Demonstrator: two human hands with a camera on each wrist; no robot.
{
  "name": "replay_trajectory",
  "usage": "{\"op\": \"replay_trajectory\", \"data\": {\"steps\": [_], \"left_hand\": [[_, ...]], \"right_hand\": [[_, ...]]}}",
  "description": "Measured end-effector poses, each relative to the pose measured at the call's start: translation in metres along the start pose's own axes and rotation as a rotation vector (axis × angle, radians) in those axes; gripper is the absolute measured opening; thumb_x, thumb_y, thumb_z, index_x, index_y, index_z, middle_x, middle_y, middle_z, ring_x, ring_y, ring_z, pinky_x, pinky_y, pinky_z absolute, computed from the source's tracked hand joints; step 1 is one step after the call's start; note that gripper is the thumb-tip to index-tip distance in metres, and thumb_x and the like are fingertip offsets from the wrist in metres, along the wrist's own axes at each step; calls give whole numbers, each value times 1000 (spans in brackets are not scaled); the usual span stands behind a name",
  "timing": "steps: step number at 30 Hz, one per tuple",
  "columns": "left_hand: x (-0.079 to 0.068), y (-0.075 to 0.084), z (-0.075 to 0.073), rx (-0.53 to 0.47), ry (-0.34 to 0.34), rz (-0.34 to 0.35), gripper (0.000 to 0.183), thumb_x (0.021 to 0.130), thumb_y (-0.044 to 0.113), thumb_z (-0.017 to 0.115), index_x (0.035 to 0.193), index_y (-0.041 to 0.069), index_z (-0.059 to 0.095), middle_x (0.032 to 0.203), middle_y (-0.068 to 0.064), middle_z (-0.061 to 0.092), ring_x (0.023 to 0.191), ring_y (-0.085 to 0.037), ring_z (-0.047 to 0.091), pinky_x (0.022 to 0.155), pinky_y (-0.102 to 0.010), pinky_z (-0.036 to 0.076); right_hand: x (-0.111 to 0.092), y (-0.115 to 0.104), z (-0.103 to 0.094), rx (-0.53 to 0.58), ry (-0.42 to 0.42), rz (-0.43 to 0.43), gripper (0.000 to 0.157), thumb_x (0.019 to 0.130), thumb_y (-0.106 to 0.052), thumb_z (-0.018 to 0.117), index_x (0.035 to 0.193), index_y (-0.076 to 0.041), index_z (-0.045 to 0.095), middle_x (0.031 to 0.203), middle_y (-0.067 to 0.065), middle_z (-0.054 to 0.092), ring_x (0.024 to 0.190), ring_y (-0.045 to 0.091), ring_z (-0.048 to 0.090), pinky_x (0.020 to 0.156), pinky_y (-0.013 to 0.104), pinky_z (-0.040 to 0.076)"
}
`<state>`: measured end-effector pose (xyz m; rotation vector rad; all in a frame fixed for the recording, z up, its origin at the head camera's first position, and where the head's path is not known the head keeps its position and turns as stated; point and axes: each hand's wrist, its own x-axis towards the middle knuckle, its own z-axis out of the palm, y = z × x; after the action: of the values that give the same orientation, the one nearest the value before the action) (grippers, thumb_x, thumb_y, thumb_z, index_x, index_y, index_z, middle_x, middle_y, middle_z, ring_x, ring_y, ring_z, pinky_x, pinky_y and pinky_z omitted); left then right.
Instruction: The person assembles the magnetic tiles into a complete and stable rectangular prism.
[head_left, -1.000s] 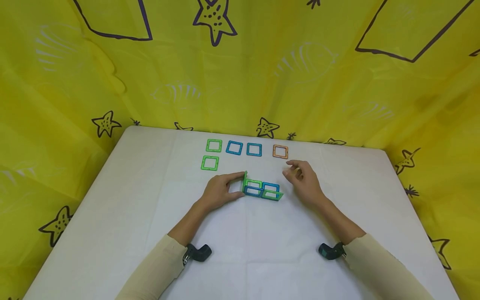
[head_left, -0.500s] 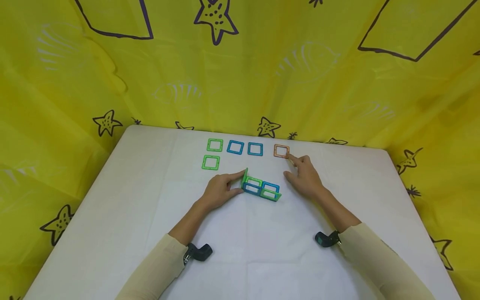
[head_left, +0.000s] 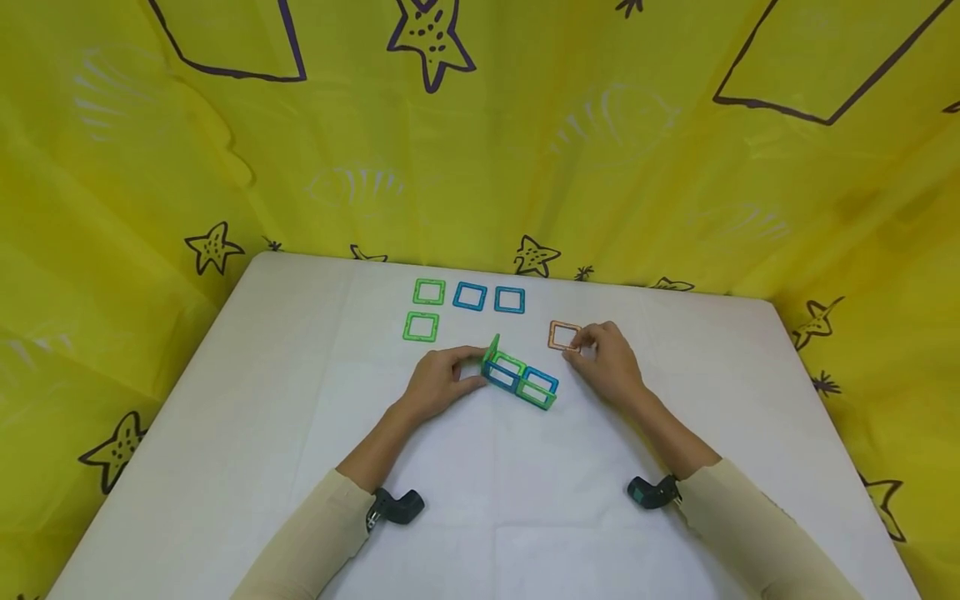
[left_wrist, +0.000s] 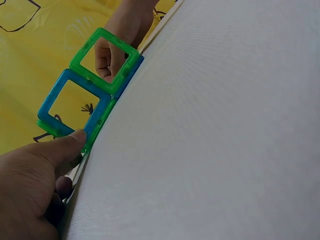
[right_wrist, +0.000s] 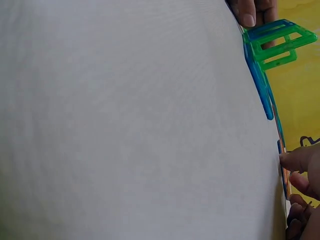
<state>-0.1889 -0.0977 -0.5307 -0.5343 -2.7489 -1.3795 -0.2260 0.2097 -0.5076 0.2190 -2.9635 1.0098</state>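
Note:
My left hand (head_left: 435, 385) holds the left end of a small structure of green and blue square magnetic tiles (head_left: 517, 387), thumb on the near side and fingers behind. Two tiles in it lie flat; a blue tile (left_wrist: 47, 102) and a green tile (left_wrist: 95, 42) stand along the near edge, and another green one stands at the left end. To the right of it, my right hand (head_left: 611, 362) pinches the near right corner of an orange square tile (head_left: 552, 335), low over the table. In the right wrist view the orange tile (right_wrist: 285, 175) shows edge-on by the fingertips.
Toward the back of the white table (head_left: 300, 350) lie two loose green tiles, one (head_left: 417, 292) behind the other (head_left: 408, 326), and two blue tiles, one (head_left: 458, 296) left of the other (head_left: 499, 300). A yellow patterned curtain (head_left: 480, 167) hangs behind the table.
My right hand has reached the orange tile and drawn it nearer, away from the back row. The structure in my left hand has turned, its right end swinging toward me.

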Motion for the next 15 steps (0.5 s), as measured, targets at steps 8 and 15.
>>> {"op": "replay_trajectory", "data": {"steps": [8, 15], "left_hand": [[-1, -1, 1, -6, 26, -1, 37, 88, 19, 87, 122, 9, 77, 66, 5, 49, 61, -11, 42, 56, -27, 33], [-1, -1, 1, -38, 33, 2, 32, 85, 20, 90, 114, 10, 79, 68, 7, 52, 60, -11, 42, 56, -27, 32]], "right_hand": [[2, 0, -1, -68, -32, 36, 69, 98, -29, 75, 155, -3, 46, 113, 20, 49, 89, 32, 48, 73, 41, 39], [2, -2, -1, -62, -46, 37, 60, 97, -29, 74, 146, 1, 54, 116, 21, 50, 91, 33, 50, 76, 42, 41]]}}
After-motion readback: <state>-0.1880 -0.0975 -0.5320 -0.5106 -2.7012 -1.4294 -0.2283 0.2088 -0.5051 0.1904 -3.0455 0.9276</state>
